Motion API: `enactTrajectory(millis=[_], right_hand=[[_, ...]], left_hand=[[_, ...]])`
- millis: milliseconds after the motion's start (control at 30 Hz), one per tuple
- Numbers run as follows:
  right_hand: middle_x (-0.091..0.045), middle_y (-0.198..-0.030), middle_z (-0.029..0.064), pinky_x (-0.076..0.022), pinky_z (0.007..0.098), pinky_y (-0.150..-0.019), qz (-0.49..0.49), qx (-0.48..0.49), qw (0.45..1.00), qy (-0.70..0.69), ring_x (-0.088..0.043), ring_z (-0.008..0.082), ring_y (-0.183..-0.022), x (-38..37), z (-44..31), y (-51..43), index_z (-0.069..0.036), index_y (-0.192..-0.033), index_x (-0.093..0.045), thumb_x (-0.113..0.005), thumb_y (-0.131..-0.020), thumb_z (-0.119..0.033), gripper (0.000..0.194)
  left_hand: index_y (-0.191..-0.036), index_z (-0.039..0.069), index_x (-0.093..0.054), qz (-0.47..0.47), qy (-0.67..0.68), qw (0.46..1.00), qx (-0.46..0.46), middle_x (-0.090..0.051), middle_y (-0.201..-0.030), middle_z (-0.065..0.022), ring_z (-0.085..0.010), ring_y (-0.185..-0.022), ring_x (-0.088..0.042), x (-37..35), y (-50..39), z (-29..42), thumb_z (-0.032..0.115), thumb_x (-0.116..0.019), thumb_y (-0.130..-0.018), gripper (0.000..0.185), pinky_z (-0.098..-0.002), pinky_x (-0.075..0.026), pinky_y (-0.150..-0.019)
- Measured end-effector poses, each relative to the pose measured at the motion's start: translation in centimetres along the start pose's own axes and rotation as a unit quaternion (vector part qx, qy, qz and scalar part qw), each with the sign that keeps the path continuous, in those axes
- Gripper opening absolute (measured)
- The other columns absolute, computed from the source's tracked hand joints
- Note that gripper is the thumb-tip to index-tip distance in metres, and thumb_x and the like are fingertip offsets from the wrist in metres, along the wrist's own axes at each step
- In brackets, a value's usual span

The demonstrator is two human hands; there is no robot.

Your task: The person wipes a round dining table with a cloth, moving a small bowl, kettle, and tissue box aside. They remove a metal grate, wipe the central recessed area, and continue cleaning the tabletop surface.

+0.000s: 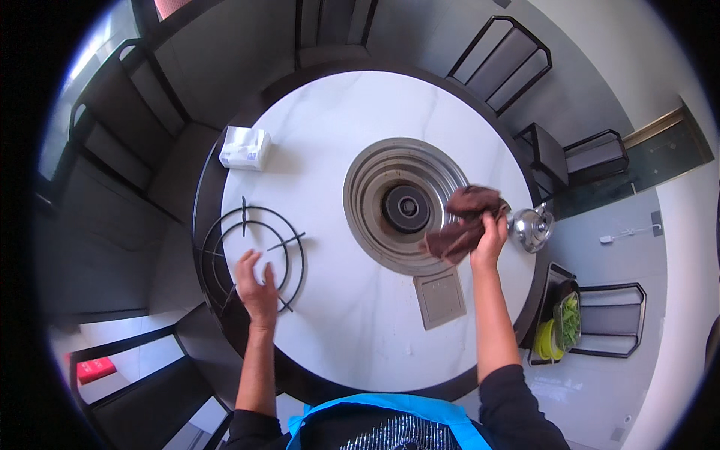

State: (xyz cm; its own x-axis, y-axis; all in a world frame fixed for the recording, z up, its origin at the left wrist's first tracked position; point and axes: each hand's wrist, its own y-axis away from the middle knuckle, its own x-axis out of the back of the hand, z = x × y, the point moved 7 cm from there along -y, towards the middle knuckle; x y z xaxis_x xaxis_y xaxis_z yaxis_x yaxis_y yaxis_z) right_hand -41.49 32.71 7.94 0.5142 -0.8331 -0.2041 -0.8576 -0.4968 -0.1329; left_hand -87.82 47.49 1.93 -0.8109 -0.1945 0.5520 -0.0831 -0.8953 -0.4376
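My right hand [490,241] grips a brown cloth [460,239], which hangs in folds over the right rim of a round, stepped metal burner well [365,230]. At the centre of that well sits a dark round burner [406,208]. Over on the left, my left hand [257,287] has its fingers apart and holds nothing. It is above a black wire pot stand [302,259] with two rings, which lies at the table's left edge. Whether the hand touches the stand I cannot tell.
The round white marble-look table [360,337] carries a tissue pack [245,148], a metal kettle [530,229] and a square metal panel [440,298]. A tray at right holds a container of green vegetables [569,322] and a yellow-green bowl [547,342]. Dark chairs [509,62] surround the table.
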Motion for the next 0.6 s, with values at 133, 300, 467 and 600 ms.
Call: enactTrajectory(millis=[133, 300, 467, 600], right_hand=[[-0.056, -0.123, 0.0126, -0.0488, 0.0445, -0.095, 0.163, 0.063, 0.969, -0.174, -0.058, 0.028, -0.108, -3.6, 3.5, -5.3, -0.005, -0.127, -0.049, -0.055, -0.09, -0.016, 0.038], [-0.052, -0.131, 0.0127, -0.0464, 0.0424, -0.097, 0.221, -0.061, 0.937, -0.263, -0.054, 0.0275, -0.115, -10.3, 17.0, -7.9, -0.006, -0.136, -0.042, -0.057, -0.091, -0.013, 0.048], [-0.036, -0.143, 0.0165, -0.0378, 0.0401, -0.104, 0.025, -0.116, 0.983, 0.137, -0.041, 0.0305, -0.129, -15.8, 29.2, -5.6, -0.011, -0.151, -0.023, -0.067, -0.082, -0.012, 0.081], [-0.027, -0.149, 0.0207, -0.0346, 0.0371, -0.108, 0.011, -0.051, 0.97, 0.237, -0.039, 0.0326, -0.132, -14.6, 31.9, -6.0, -0.009, -0.15, -0.021, -0.063, -0.085, -0.007, 0.077]], left_hand=[[-0.116, 0.001, -0.056, -0.057, 0.08, 0.995, -0.016, -0.058, -0.118, -0.0192, -0.0355, -0.111, -0.057, -9.5, -1.9, 5.0, -0.005, -0.066, -0.077, 0.041, -0.0405, -0.046, -0.095], [-0.132, 0.004, -0.047, -0.229, -0.091, 0.969, 0.016, -0.049, -0.136, -0.0183, -0.0332, -0.13, -0.043, -22.6, -3.0, 5.1, 0.003, -0.06, -0.082, 0.051, -0.0463, -0.032, -0.108], [-0.137, 0.004, -0.044, -0.189, -0.142, 0.969, -0.068, -0.043, -0.145, -0.0152, -0.0308, -0.139, -0.034, -25.2, -3.7, 5.1, 0.01, -0.056, -0.086, 0.053, -0.0478, -0.019, -0.114], [-0.139, 0.003, -0.043, -0.221, -0.183, 0.956, -0.06, -0.041, -0.147, -0.0147, -0.0297, -0.141, -0.033, -25.5, -3.6, 5.0, 0.011, -0.055, -0.087, 0.054, -0.0471, -0.018, -0.115]])
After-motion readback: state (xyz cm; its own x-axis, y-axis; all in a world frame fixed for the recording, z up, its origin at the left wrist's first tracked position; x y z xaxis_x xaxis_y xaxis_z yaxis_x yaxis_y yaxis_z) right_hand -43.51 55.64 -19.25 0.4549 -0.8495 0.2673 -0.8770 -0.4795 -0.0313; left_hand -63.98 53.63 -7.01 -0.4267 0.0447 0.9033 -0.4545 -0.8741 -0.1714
